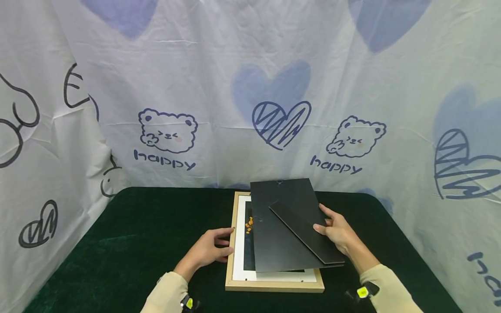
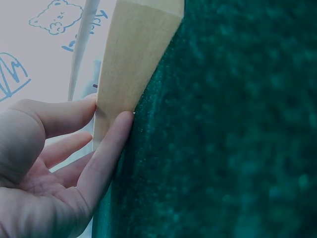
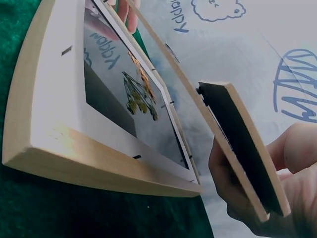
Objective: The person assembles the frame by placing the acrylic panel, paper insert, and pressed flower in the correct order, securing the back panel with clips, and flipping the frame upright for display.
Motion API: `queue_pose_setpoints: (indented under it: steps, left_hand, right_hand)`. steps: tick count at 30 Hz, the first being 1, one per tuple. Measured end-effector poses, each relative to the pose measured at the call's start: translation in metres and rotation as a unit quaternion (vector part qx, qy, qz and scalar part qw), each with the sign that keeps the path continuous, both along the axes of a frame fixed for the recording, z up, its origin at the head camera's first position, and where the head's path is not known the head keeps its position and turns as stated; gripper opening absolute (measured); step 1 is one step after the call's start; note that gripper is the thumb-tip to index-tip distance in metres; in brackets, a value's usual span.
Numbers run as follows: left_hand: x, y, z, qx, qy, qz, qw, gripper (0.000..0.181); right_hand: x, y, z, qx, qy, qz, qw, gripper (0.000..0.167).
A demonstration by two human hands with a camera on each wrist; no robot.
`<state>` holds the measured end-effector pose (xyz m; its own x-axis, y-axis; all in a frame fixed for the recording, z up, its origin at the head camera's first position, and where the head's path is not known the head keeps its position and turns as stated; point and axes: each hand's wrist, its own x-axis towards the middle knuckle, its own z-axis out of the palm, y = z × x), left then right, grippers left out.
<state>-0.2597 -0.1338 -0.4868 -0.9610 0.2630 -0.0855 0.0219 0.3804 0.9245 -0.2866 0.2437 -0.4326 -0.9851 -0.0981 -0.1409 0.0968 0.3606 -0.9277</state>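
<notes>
A light wooden frame (image 1: 274, 287) with a white mat and a dark plant picture (image 3: 143, 94) lies on the green cloth. My left hand (image 1: 209, 248) touches its left side; in the left wrist view, fingertips of that hand (image 2: 64, 163) meet the wooden edge (image 2: 124, 59). My right hand (image 1: 340, 232) grips the right edge of a black backing board (image 1: 282, 191), with its thumb on the slanted black stand flap (image 1: 305, 230). From the right wrist view, the board (image 3: 198, 104) is raised and tilted above the frame, and the right hand (image 3: 277, 183) holds board and flap together.
Dark green cloth (image 1: 168, 217) covers the table around the frame. A pale curtain (image 1: 219, 87) with hearts, bears and lettering hangs behind and at both sides. Small dark tabs (image 3: 137, 157) stand along the frame's inner edge.
</notes>
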Motion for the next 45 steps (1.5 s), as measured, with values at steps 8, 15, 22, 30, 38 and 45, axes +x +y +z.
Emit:
queue_pose_setpoints:
  steps: [8, 15, 22, 30, 38, 45]
  left_hand:
    - [0.000, -0.001, 0.001, -0.003, 0.000, 0.002, 1.0000, 0.061]
    - [0.000, 0.000, 0.000, 0.000, 0.003, 0.005, 1.0000, 0.061]
    - [0.000, 0.000, 0.000, 0.005, 0.010, 0.000, 0.9999, 0.062]
    - [0.000, 0.001, 0.000, -0.001, 0.002, 0.005, 1.0000, 0.060]
    - [0.001, 0.000, 0.000, 0.005, 0.005, 0.006, 1.0000, 0.061]
    - [0.000, 0.000, 0.000, 0.007, 0.005, 0.005, 1.0000, 0.062]
  right_hand:
    - [0.000, -0.010, -0.004, 0.004, -0.002, -0.006, 1.0000, 0.080]
    - [0.001, -0.017, -0.007, 0.003, -0.004, -0.005, 1.0000, 0.080]
    - [0.003, -0.023, -0.011, -0.004, -0.012, -0.004, 0.9999, 0.081]
    - [0.004, -0.028, -0.017, 0.002, -0.014, -0.004, 0.9999, 0.080]
    - [0.006, -0.034, -0.019, 0.008, -0.008, 0.005, 0.9999, 0.079]
    - [0.005, -0.040, -0.021, 0.007, -0.002, 0.007, 0.9999, 0.079]
